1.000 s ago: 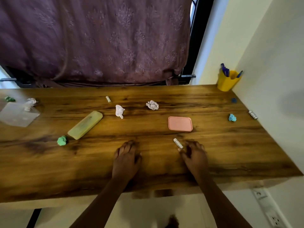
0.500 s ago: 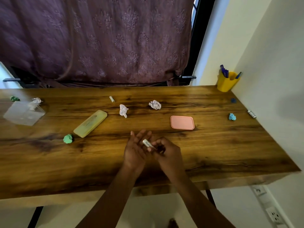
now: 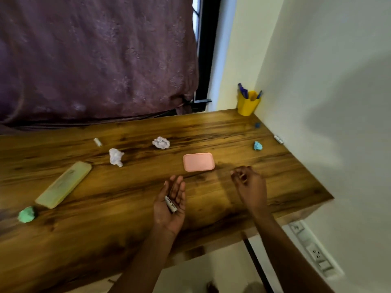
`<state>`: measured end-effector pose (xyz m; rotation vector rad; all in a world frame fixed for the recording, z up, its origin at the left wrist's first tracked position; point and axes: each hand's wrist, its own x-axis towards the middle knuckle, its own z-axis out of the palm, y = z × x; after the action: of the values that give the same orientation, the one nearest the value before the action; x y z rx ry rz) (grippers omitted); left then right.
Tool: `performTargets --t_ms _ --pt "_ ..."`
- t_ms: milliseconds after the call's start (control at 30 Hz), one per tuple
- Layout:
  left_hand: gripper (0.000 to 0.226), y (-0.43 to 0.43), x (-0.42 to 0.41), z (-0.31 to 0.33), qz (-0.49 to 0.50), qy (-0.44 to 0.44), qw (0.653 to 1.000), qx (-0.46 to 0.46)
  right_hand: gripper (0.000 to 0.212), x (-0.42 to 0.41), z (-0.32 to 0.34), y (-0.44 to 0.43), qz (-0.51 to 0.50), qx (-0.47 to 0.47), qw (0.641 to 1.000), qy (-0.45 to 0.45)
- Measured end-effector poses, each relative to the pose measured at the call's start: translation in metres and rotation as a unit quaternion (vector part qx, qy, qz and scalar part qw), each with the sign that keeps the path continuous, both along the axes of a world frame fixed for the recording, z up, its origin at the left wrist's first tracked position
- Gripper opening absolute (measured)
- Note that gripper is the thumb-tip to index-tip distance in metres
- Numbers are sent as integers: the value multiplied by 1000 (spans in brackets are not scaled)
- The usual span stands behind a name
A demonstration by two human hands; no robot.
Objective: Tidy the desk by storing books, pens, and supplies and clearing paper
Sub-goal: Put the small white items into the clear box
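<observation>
My left hand (image 3: 170, 203) is held palm up over the wooden desk (image 3: 118, 208) with a small grey eraser (image 3: 171, 204) lying across its straight fingers. My right hand (image 3: 248, 185) hovers to the right, near the desk's front right part, its fingers loosely curled and holding nothing that I can see. A pink lid (image 3: 198, 162) lies flat just beyond both hands. Two white crumpled papers (image 3: 116, 157) (image 3: 161, 142) lie further back, a green paper ball (image 3: 27, 214) at the left and a blue one (image 3: 257, 146) at the right.
A yellow-green pencil case (image 3: 63, 184) lies at the left. A yellow pen holder (image 3: 248, 105) with blue pens stands in the back right corner. Small items: a white eraser (image 3: 97, 142), a dark blue bit (image 3: 257, 124), a patterned piece (image 3: 278, 139) by the wall. A curtain hangs behind.
My right hand picked the eraser off the desk and put it in my left palm, then moved away to the right. The view has turned to the right.
</observation>
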<state>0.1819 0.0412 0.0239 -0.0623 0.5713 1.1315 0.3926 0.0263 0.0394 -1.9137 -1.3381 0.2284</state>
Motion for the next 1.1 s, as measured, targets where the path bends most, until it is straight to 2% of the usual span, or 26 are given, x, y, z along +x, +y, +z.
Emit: performTargets --t_ms 100,200,300,400,567,767,867,967,1033,1100 --pt "25 13 35 6 -34 -6 999 6 23 82 -8 39 -62 -106 992 -30" --pt "22 35 72 14 -61 5 998 11 37 153 -5 83 -71 -227 967 -90" --pt "21 59 107 17 -71 2 997 12 45 203 -1 118 -73 -232 962 -123" --pt "34 78 134 13 -75 -23 997 15 32 227 -2 143 -88 -240 956 -145" --pt "63 105 167 0 -65 -45 997 4 29 233 -7 173 -125 -263 934 -206" --pt "76 122 196 -8 -51 -78 995 17 30 233 -10 182 -109 -267 930 -227" --pt "85 124 204 -5 -51 -101 993 32 33 231 5 169 -88 -276 938 -193" --pt "86 127 206 -8 -48 -98 993 36 31 215 33 154 -56 -199 973 -102" --pt "90 128 202 -8 -49 -91 994 46 18 181 58 128 1 -121 992 -25" --pt "90 126 193 -7 -44 -94 992 73 14 130 81 100 87 -109 990 2"
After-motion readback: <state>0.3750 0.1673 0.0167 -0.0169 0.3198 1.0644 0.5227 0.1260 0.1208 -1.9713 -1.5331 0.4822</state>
